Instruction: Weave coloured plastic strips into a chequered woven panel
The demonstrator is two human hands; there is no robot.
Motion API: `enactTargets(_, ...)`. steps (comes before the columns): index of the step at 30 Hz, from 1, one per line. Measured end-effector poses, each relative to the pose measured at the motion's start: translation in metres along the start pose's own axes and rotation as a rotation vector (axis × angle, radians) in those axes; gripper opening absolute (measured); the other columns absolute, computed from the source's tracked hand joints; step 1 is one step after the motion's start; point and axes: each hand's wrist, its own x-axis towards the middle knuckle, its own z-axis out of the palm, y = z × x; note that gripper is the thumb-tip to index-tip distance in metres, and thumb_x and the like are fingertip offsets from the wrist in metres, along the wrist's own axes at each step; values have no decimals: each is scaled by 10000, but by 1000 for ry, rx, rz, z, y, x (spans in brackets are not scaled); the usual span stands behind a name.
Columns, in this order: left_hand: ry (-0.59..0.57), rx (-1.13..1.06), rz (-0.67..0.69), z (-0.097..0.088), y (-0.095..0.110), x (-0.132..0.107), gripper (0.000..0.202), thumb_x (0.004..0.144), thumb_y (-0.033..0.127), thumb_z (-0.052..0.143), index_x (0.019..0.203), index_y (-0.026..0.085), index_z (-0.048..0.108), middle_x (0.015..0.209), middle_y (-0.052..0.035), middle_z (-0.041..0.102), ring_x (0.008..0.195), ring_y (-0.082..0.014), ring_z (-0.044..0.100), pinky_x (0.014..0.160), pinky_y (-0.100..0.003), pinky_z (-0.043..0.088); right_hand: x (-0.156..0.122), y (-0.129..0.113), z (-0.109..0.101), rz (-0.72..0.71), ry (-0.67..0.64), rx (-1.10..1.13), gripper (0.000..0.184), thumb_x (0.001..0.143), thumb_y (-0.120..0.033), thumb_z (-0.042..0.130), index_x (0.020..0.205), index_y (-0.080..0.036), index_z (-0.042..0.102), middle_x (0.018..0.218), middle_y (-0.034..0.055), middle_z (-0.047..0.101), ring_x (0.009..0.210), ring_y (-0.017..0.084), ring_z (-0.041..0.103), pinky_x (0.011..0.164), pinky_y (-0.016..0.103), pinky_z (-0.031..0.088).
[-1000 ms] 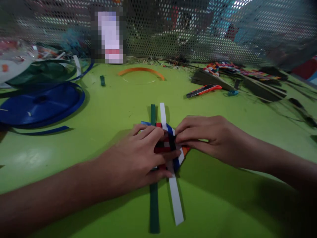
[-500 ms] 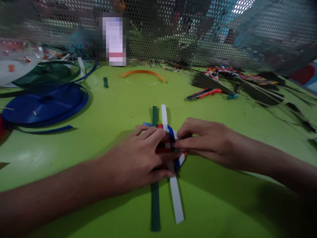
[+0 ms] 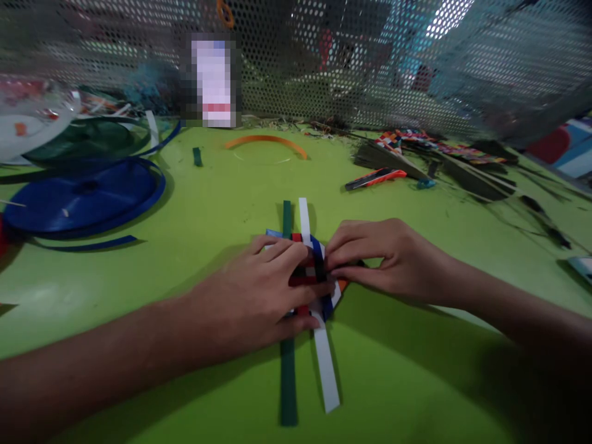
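Note:
A small woven patch of coloured strips (image 3: 311,277) lies on the green table (image 3: 398,370). From it a dark green strip (image 3: 287,382) and a white strip (image 3: 325,370) run toward me and away. My left hand (image 3: 259,296) lies flat on the patch, fingers pressing it down. My right hand (image 3: 383,259) pinches strips at the patch's right edge, where blue and orange ends show.
A blue ribbon spool (image 3: 83,197) and a dark green one (image 3: 87,139) sit at the left. An orange curved strip (image 3: 266,142) lies at the back. A red-black cutter (image 3: 374,178) and a heap of dark strips (image 3: 444,160) lie at the right, before a perforated screen (image 3: 370,61).
The hands stay on the woven patch. My right hand has drawn its fingers in a little tighter at the patch's right edge. The view has shifted slightly.

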Motion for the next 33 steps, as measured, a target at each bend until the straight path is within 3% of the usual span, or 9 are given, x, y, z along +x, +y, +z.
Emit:
enactTargets(13, 8, 16, 18, 0, -1, 0, 391, 996, 463, 490, 1296, 254, 628, 1106, -124, 578, 1089, -309, 571, 919, -510, 493, 1, 2, 4, -75, 2, -71, 187, 953, -103, 572, 919, -166, 745, 936, 84, 733, 851, 150, 666, 738, 273, 531)
enactTargets(22, -20, -6, 8, -2, -1, 2, 304, 973, 422, 541, 1194, 247, 657, 1066, -110, 565, 1047, -305, 578, 917, -516, 490, -4, 5, 11, -181, 46, -251, 188, 990, -172, 530, 937, -138, 707, 940, 114, 719, 848, 177, 636, 731, 305, 530)
enactTargets(26, -18, 0, 23, -4, 0, 3, 310, 976, 411, 541, 1196, 227, 660, 1066, -113, 572, 1039, -302, 582, 922, -513, 490, -7, 6, 14, -210, 12, -381, 273, 1025, -203, 459, 920, -126, 698, 951, 120, 714, 867, 190, 616, 754, 320, 522)
enactTargets(29, -8, -18, 25, -4, 0, 3, 294, 962, 395, 566, 1184, 230, 669, 1088, -114, 579, 1047, -306, 584, 934, -518, 484, -7, 1, 15, -143, -46, -417, 318, 1034, -195, 408, 908, -143, 696, 962, 107, 699, 881, 196, 598, 768, 329, 508)
enactTargets(33, 2, -48, 23, -3, -1, 2, 267, 982, 372, 523, 1145, 232, 681, 1088, -116, 575, 1054, -310, 577, 908, -510, 494, -7, -9, 13, 38, -78, -274, 319, 1034, -198, 384, 928, -162, 683, 908, 71, 658, 821, 173, 579, 735, 308, 496)
